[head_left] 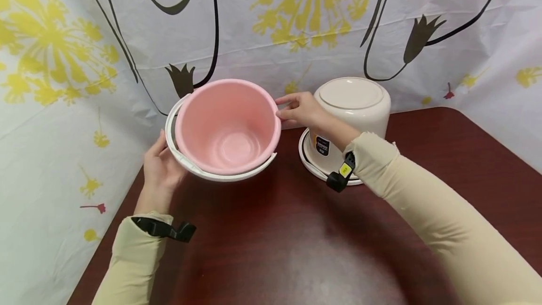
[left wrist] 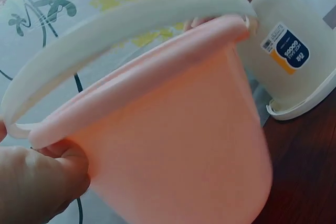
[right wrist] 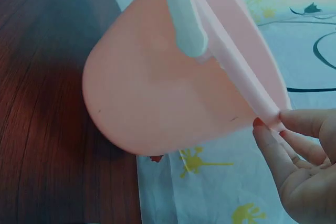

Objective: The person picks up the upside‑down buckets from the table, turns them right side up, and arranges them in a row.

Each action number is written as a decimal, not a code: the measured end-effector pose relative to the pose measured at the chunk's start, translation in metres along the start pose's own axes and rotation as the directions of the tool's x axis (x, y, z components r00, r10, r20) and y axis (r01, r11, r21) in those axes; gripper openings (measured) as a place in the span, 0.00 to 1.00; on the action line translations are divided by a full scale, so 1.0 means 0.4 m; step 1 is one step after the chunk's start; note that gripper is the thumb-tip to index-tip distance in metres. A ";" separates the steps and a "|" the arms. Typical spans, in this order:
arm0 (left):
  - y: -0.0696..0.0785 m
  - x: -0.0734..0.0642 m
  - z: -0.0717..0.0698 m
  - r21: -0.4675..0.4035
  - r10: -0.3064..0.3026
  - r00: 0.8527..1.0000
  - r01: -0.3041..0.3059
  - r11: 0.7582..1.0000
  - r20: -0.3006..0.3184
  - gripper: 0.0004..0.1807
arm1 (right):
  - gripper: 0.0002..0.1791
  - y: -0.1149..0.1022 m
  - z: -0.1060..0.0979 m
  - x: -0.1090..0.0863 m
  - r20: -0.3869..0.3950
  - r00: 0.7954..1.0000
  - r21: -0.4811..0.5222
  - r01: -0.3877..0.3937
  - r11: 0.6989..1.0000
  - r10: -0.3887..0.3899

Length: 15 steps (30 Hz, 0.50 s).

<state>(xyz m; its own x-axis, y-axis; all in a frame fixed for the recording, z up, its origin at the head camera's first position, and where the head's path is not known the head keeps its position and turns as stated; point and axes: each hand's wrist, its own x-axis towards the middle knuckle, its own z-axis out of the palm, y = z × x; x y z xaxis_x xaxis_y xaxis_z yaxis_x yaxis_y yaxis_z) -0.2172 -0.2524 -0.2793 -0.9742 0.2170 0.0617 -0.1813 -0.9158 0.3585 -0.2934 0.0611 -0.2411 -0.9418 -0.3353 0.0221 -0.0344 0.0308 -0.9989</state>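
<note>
Both hands hold a pink bucket [head_left: 230, 121] up over the table, its open mouth tilted toward the head camera. A white carrying handle [head_left: 228, 178] runs along the near side of its rim in the head view. My left hand [head_left: 163, 168] supports the bucket's left side; in the left wrist view its fingers [left wrist: 68, 156] are bent under the rim beside the handle's end. On the opposite side my right hand [head_left: 306, 109] pinches the rim, with thumb and fingers [right wrist: 302, 121] on either side of it in the right wrist view.
A cream bucket [head_left: 368, 116] stands upside down on the dark red wooden table [head_left: 271, 248], behind my right forearm. A label [head_left: 322, 146] is stuck on its side, and a white handle [head_left: 311, 166] lies around its base. Patterned sheeting [head_left: 271, 27] covers the wall behind.
</note>
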 end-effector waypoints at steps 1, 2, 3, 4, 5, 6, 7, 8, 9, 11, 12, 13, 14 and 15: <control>0.001 0.001 -0.001 0.004 -0.006 1.000 0.006 1.000 -0.002 0.20 | 0.22 -0.002 0.000 0.002 -0.017 1.000 -0.005 0.001 1.000 -0.001; 0.003 0.004 -0.002 0.009 -0.015 1.000 0.015 1.000 -0.008 0.19 | 0.21 -0.005 0.000 0.004 -0.035 0.999 -0.017 0.004 1.000 -0.005; 0.005 0.007 -0.003 0.018 -0.024 1.000 0.024 1.000 -0.012 0.19 | 0.20 -0.007 0.000 0.007 -0.053 0.999 -0.027 0.005 1.000 -0.007; 0.007 0.010 -0.002 0.029 -0.033 0.999 0.034 0.999 -0.020 0.19 | 0.20 -0.010 -0.001 0.010 -0.070 0.998 -0.042 0.006 0.999 -0.009; 0.009 0.014 -0.002 0.042 -0.042 0.999 0.043 0.998 -0.031 0.19 | 0.19 -0.012 -0.001 0.013 -0.088 0.996 -0.050 0.003 0.999 -0.007; 0.011 0.017 -0.001 0.056 -0.048 0.998 0.050 0.997 -0.045 0.19 | 0.18 -0.014 0.000 0.016 -0.101 0.995 -0.049 -0.001 0.999 -0.004; 0.013 0.020 -0.001 0.070 -0.053 0.997 0.057 0.996 -0.061 0.19 | 0.18 -0.015 0.000 0.019 -0.114 0.994 -0.048 -0.007 0.999 0.001; 0.015 0.023 -0.001 0.077 -0.056 0.995 0.062 0.995 -0.078 0.19 | 0.17 -0.016 0.000 0.023 -0.124 0.992 -0.042 -0.015 0.999 0.010; 0.016 0.026 -0.002 0.083 -0.058 0.994 0.065 0.994 -0.089 0.19 | 0.17 -0.016 0.001 0.026 -0.134 0.991 -0.028 -0.025 0.999 0.021; 0.017 0.030 -0.004 0.078 -0.062 0.992 0.071 0.994 -0.108 0.19 | 0.18 -0.014 0.003 0.033 -0.145 0.989 -0.006 -0.044 0.999 0.043; 0.018 0.032 -0.006 0.073 -0.063 0.991 0.071 0.995 -0.114 0.19 | 0.18 -0.011 0.004 0.036 -0.147 0.988 0.004 -0.049 0.999 0.049; 0.019 0.034 -0.008 0.065 -0.065 0.991 0.073 0.995 -0.118 0.19 | 0.18 -0.009 0.006 0.039 -0.149 0.987 0.010 -0.053 0.999 0.054; 0.019 0.036 -0.009 0.060 -0.065 0.990 0.073 0.996 -0.123 0.19 | 0.18 -0.006 0.007 0.042 -0.154 0.986 0.016 -0.055 0.998 0.057; 0.020 0.037 -0.011 0.055 -0.069 0.990 0.077 0.996 -0.122 0.19 | 0.18 -0.004 0.009 0.045 -0.161 0.985 0.022 -0.058 0.998 0.061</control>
<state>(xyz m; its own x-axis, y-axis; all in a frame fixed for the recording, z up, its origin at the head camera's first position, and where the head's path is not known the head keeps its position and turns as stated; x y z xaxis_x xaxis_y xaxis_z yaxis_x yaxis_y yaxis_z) -0.2338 -0.2578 -0.2796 -0.9684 0.2371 -0.0776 -0.2476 -0.8764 0.4130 -0.3093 0.0518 -0.2394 -0.9836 -0.1773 -0.0328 0.0280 0.0295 -0.9992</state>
